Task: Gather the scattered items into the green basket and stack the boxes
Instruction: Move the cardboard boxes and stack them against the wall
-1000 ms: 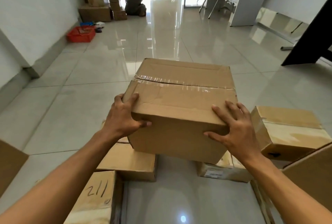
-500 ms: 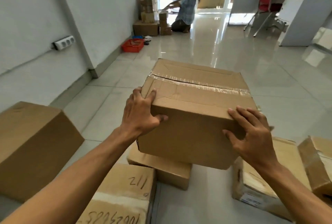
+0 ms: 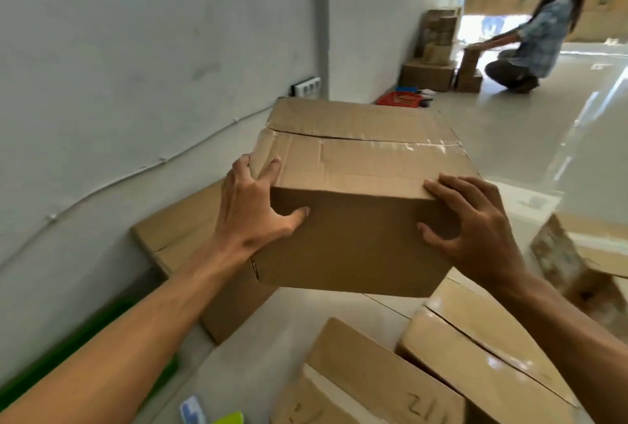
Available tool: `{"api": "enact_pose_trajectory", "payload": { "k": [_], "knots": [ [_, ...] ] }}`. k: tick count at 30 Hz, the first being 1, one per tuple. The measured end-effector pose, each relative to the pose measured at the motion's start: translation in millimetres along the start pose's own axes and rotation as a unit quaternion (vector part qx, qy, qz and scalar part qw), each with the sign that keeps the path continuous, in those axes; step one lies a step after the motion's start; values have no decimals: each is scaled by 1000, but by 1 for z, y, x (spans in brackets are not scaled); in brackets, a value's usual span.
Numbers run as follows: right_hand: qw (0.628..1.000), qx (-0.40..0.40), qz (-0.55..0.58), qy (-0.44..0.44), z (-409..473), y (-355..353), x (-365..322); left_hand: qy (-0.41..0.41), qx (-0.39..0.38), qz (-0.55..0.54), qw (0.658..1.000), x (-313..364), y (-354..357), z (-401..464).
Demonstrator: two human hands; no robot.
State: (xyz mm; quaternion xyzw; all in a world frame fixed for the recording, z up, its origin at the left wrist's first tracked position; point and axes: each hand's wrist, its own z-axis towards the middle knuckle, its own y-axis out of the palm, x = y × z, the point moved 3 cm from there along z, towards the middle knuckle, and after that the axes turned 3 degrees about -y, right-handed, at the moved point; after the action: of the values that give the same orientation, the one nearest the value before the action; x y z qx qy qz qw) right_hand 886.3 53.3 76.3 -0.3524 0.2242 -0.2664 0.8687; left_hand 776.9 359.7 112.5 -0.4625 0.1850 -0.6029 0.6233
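Gripping the taped cardboard box (image 3: 360, 192) at its two near top corners, the left hand (image 3: 253, 211) and right hand (image 3: 475, 230) each curl fingers over the top edge with the thumb pressed on the front face, a hold that seems meant to keep the load level in the air. It hangs above and partly over the large box by the wall (image 3: 190, 253), likely its stacking base, while a green edge (image 3: 85, 338), perhaps the basket, shows lower left of that box.

A matt brown cardboard box (image 3: 356, 192), sealed with glossy clear tape (image 3: 390, 145), above a polished, reflective tile floor (image 3: 543, 138).
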Motion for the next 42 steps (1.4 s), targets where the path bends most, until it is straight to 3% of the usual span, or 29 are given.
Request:
{"api": "enact_pose_trajectory", "payload": {
  "k": [6,10,15,19,23,24,26,29,34,38,42],
  "knots": [
    [993,-1,82,-83,111,115,-98,-114,115,42,986,-138,-49,15],
    [993,-57,93,-41,142,186,-162,-149,122,53,980,-208,-58,4],
    [993,-113,24,7,156,206,-161,-133,119,33,983,-214,-61,16],
    [984,-165,41,41,162,206,-163,-143,167,63,974,-205,-58,-3],
    [954,-298,30,21,151,219,-194,-225,222,73,946,-206,-59,-9],
    [952,-303,26,11,141,222,-201,-235,220,74,944,-205,-59,-8],
    [970,-241,36,21,123,220,-210,-237,208,87,945,-203,-60,-7],
    [985,-151,59,60,105,203,-202,-217,185,136,949,-203,-62,-11],
    [989,-144,19,25,76,169,-176,-88,144,167,971,-174,-62,-22],
    [988,-149,35,16,51,131,-156,9,35,95,995,-126,-52,-32],
    [986,-141,71,49,10,82,-137,64,-26,38,997,-70,-49,-52]
  ]
}}
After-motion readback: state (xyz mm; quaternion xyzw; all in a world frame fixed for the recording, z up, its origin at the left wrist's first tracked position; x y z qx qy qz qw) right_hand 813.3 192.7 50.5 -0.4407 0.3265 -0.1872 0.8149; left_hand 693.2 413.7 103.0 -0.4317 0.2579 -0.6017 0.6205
